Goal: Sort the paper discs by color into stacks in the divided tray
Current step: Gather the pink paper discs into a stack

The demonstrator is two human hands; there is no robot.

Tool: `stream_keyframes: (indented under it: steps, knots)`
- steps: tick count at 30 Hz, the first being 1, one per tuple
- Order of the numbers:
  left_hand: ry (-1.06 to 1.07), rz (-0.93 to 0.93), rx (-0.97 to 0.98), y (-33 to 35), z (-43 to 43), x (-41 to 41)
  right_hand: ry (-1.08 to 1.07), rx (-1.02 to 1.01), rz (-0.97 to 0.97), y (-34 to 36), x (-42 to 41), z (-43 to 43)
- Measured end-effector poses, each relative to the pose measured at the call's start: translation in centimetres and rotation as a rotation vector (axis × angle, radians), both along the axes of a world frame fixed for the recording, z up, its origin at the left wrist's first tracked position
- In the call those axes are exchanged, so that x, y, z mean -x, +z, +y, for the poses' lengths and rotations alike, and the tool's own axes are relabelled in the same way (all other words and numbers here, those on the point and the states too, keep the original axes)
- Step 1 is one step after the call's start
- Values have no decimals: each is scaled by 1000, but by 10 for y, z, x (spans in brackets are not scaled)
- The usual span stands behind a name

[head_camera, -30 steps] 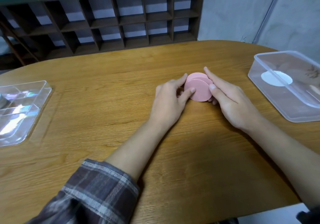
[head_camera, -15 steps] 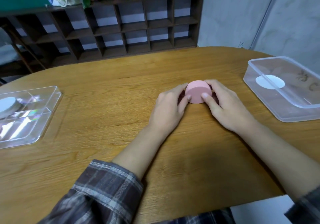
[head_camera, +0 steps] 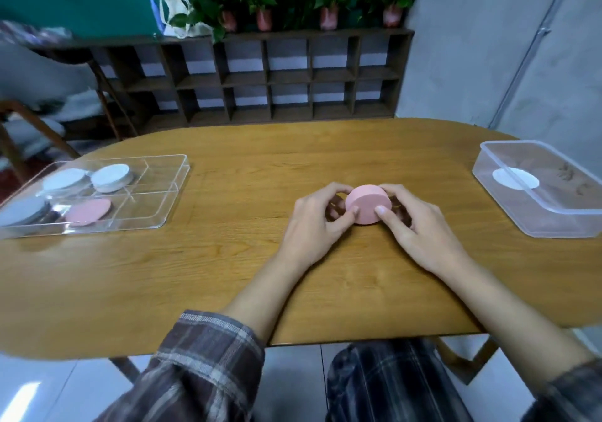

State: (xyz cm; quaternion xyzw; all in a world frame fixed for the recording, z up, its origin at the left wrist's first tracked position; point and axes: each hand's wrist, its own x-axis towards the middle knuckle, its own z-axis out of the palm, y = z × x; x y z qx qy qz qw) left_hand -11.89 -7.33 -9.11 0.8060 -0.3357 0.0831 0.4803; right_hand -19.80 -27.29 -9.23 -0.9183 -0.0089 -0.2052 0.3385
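wooden table [head_camera: 228,275], oval, fills the middle of the view. behind it stands a dark cubby shelf [head_camera: 260,79] with potted plants [head_camera: 293,1] on top, against a teal wall. at the table's right edge is a clear plastic box [head_camera: 553,222] holding one white disc [head_camera: 516,177] lying flat. at the left edge is the clear divided tray [head_camera: 153,204]. it holds a white stack [head_camera: 112,177] in a far compartment, a second pale stack [head_camera: 63,178] just beside it to the left, a grey stack [head_camera: 19,209] at the near left, and a pink disc [head_camera: 88,211] lying flat in a near compartment. a plaid sleeve [head_camera: 208,366] covers the left arm nearest the camera. at the table's centre, well apart from both containers, the left hand [head_camera: 314,222] and right hand [head_camera: 420,229] flank a pink stack of discs [head_camera: 366,201]. both hands grip the stack, thumbs pressing its near wall and curled fingers wrapping its far side. the stack sits on the table as a short cylinder, axis upright and round top face pointing up. being round, it shows no long axis across the table.
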Motion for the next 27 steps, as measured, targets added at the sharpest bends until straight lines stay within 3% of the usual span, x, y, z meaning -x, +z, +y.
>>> stream_keyframes:
  steps: [13, 27]
  knots:
    - [183, 7, -74, 36, 192, -5, 196, -173, 9, 23, -49, 166]
    - [465, 161, -22, 52, 348, -45, 410, -122, 145, 57, -142, 327]
